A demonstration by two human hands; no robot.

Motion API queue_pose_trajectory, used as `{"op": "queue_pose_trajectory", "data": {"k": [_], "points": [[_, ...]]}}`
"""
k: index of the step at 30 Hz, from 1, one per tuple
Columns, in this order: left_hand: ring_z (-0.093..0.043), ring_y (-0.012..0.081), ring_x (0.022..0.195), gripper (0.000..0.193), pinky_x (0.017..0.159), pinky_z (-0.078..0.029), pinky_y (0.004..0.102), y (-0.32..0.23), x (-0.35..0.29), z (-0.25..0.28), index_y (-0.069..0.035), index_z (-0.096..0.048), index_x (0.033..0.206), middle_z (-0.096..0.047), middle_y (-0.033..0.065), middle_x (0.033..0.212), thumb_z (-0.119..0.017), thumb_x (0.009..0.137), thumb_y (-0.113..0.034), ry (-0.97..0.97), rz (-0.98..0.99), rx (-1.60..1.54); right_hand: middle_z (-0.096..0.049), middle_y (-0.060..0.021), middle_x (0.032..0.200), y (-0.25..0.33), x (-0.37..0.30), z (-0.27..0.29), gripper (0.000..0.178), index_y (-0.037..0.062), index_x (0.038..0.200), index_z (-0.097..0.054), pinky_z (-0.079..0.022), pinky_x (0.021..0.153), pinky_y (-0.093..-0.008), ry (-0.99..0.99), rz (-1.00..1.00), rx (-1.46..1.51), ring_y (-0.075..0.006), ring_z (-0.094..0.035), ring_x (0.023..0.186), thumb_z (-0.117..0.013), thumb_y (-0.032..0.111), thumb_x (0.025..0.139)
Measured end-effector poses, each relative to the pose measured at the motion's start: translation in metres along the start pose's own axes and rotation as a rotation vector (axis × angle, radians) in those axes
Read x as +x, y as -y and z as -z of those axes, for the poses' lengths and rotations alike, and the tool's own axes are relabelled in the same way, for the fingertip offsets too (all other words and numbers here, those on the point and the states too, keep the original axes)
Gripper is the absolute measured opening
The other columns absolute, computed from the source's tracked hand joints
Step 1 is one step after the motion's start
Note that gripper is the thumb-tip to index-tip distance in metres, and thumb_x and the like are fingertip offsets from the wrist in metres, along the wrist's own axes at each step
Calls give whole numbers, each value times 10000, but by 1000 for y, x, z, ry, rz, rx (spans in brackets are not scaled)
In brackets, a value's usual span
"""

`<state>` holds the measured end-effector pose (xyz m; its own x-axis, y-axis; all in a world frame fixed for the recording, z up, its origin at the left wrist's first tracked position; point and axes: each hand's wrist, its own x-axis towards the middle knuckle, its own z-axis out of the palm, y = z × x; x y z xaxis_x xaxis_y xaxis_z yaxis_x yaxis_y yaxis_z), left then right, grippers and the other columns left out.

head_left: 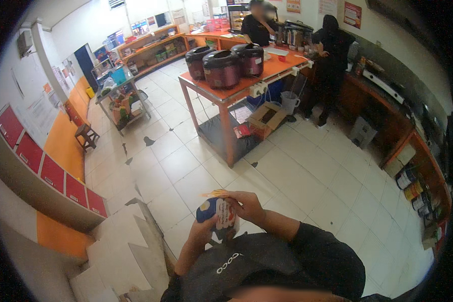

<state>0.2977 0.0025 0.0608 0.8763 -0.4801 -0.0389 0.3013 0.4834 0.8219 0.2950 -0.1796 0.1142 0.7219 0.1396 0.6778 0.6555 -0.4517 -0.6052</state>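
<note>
In front of my chest I hold a printed package, coloured blue, white and red. My left hand is wrapped round its lower left side. The fingers of my right hand are closed on its upper right corner. A thin yellow-orange piece sticks out at the top, beside my right fingertips. Whether it is part of the package I cannot tell. The package's underside is hidden by my left hand and dark clothing.
Ahead stands an orange table bearing three dark red rice cookers. An open cardboard box sits below. Two people in black are at the far counter. Red lockers line the left wall; a steel table stands farther back.
</note>
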Motion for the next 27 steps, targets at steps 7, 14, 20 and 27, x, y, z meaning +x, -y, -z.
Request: {"op": "queue_pose_trajectory", "data": {"k": [7,14,20,27], "points": [[-581,154,896,307,769,-459,301,-43,18,-16,18,-516,1082,-608,118,965,-524,879,-213,225,-244,1145,-594,-91,1093,3,15,51,374,65,1081,-554,-523,750,-302,296,315,-312,-247,-617,932,-627,94,715],[-598,202,909,249,786,-475,316,-42,59,-39,-34,-548,1070,-611,102,989,-560,857,-163,179,280,314,-578,-88,1130,18,27,86,351,62,1011,-594,-534,676,-319,382,296,-512,-247,-627,864,-571,25,663],[-585,193,888,295,764,-464,301,-48,60,-68,9,-517,1087,-598,87,972,-569,845,-152,279,350,287,-589,-93,1109,12,0,101,347,61,1004,-599,-532,692,-334,431,196,-527,-253,-632,857,-580,15,660],[-523,193,989,438,854,-413,320,17,66,-50,-36,-471,1179,-550,95,1082,-578,848,-302,555,246,472,-643,-120,969,3,-51,85,309,57,979,-636,-530,657,-295,-100,-90,-442,-231,-650,790,-609,-43,689]]}}
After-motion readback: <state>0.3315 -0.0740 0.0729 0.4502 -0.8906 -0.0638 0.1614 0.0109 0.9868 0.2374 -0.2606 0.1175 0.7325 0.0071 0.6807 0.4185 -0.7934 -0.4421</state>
